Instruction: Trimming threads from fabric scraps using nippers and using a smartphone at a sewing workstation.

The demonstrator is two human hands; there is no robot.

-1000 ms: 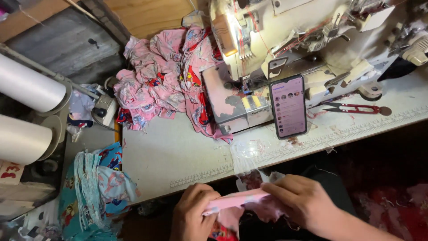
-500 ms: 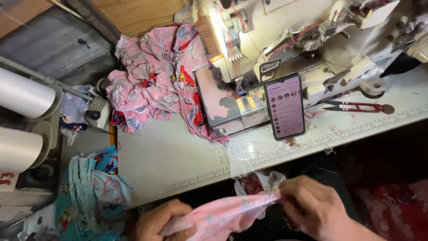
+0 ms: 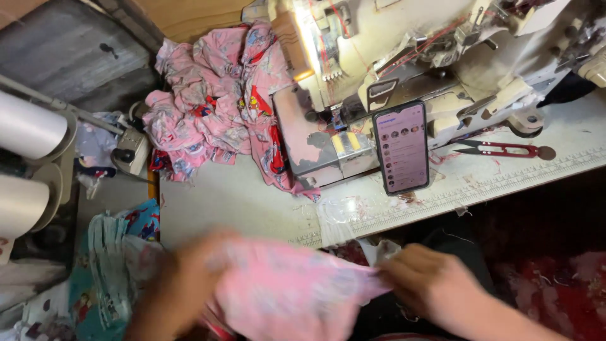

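Two hands, left hand [image 3: 183,284] and right hand [image 3: 429,287], fingers pinching pink cloth [image 3: 290,293] (blurred) below the pale sewing table [image 3: 240,208].

You're holding soft, matt pink cloth [image 3: 284,290]. The phone's [image 3: 401,148] glass is shining glossy. The sewing machine's [image 3: 404,57] painted metal is looking worn.

A bright lamp on the sewing machine [image 3: 442,69] glares at twelve o'clock; hands and pink cloth [image 3: 284,293] at six o'clock are motion-blurred; five o'clock corner dim.
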